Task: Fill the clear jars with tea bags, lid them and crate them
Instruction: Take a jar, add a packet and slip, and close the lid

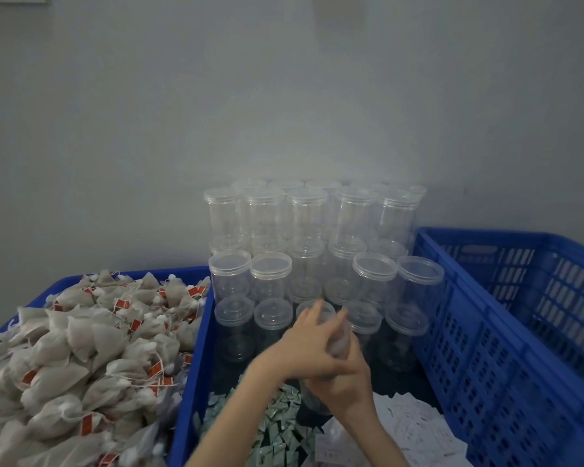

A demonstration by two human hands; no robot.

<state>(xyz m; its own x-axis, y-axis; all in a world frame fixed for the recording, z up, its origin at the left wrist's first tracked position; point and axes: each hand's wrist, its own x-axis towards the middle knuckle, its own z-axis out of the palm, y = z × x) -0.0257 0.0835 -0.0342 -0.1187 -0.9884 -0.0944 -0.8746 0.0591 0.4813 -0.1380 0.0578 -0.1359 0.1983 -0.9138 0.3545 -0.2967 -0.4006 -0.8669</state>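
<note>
Held jar: clear round plastic jar, blurred, gripped between both hands above the middle blue bin, in front of the jar stack; pale contents inside, not sharp enough to name.
Left hand: reaching in from lower centre, fingers wrapped over the upper part of the held jar.
Right hand: lower and nearer, fingers curled round the jar's lower body, touching the left hand.
Jar stack: lidded clear plastic jars, apparently hollow, standing in tiers at the back of the middle bin against the wall, rows touching one another.
Middle bin: solid-walled blue plastic bin, holding the jar stack at its far end and loose packets at its near end.
Packets: small green-and-white sachets heaped near left, white paper sachets heaped near right, both under the forearms.
Tea bags: heap of beige mesh pyramid tea bags with red tags, piled high in a blue bin left of the middle one.
Crate: blue slotted plastic crate, just right of the middle bin, interior mostly hidden.
Wall: plain grey wall behind everything.
</note>
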